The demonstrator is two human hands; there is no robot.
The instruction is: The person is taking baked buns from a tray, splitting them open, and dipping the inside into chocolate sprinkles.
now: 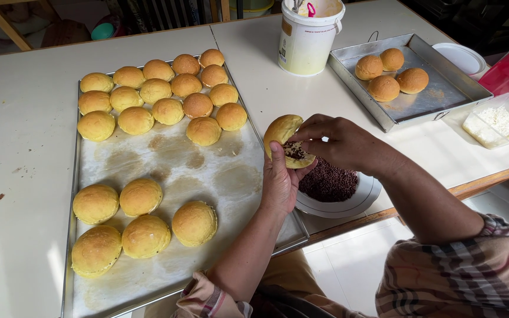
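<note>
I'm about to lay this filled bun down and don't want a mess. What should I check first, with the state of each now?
1. Split bun held firmly in left hand: ok.
2. Right hand fingertips at the open cut, over the dark sprinkles inside: ok.
3. Bun closed before laying down: not ok, the cut gapes.
4. White bowl of chocolate sprinkles under the bun to catch spills: ok.
5. Free space on small tray beside its four buns: ok.
6. Filling spread evenly inside: cannot tell.
</note>
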